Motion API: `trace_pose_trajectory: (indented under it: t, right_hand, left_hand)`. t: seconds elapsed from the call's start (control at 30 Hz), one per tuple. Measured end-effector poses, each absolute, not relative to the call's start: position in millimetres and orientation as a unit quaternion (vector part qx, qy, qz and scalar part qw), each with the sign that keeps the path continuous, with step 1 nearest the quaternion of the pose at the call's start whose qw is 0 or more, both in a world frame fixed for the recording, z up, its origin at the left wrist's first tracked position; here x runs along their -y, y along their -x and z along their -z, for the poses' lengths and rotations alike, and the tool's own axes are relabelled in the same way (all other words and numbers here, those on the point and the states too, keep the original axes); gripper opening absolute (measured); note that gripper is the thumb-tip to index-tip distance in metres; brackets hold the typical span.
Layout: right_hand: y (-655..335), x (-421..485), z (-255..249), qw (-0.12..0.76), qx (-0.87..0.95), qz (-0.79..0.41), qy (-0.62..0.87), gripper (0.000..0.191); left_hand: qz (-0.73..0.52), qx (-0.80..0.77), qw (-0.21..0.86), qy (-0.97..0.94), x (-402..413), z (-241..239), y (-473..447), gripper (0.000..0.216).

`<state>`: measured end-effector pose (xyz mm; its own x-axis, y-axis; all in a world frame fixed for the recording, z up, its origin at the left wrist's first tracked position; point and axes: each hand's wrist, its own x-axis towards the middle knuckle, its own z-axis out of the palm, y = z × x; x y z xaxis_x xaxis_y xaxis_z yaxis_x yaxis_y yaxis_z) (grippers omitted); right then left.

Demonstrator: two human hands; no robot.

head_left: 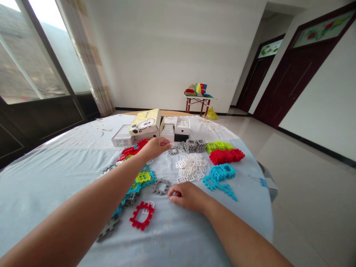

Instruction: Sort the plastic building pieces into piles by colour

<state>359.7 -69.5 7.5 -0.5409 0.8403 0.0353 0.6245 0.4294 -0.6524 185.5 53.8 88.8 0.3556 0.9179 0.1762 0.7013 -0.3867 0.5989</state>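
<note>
Flat interlocking plastic tiles lie sorted by colour on a table under a pale blue cloth [55, 178]. My left hand [155, 146] reaches far forward, its fingers stretched toward a loose grey tile [174, 151] beside the grey pile [191, 145]. My right hand [187, 195] rests curled on the cloth, fingertips touching the edge of a grey square tile [161, 186]. A red square tile [142, 215] lies just in front. White tiles [191, 167], a red pile [226, 156], a green pile [218, 146] and blue tiles [221, 176] lie to the right.
Several small boxes stand at the far side, among them a yellow one [145, 123] and white ones [122, 136]. A mixed heap of tiles [133, 185] runs under my left forearm. A small red-legged table [198, 100] stands by the far wall. Dark doors [292, 74] are on the right.
</note>
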Motion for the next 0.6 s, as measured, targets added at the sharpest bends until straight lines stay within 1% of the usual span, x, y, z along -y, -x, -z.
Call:
trace_pose_trajectory:
  t: [0.1,0.27,0.4,0.6]
  right_hand:
    - [-359.6,70.0,-8.6,0.181,0.82,-0.312,0.444,0.019]
    - [-360.5,70.1,-10.1,0.19,0.819,-0.322,0.434,0.02]
    - [-360.2,69.2,-7.6,0.189,0.822,-0.321,0.431,0.021]
    - [-359.6,69.4,-7.9,0.188,0.82,-0.324,0.433,0.022]
  left_hand:
    - [-0.228,-0.554,0.174,-0.781,-58.1,-76.3,-147.3,0.035]
    - [-0.172,-0.619,0.093,-0.76,-51.9,-58.0,-99.4,0.033]
    - [-0.123,-0.625,0.032,-0.77,-41.6,-54.1,-98.3,0.031]
    - [-0.069,-0.621,-0.046,-0.78,-36.0,-49.1,-125.0,0.034]
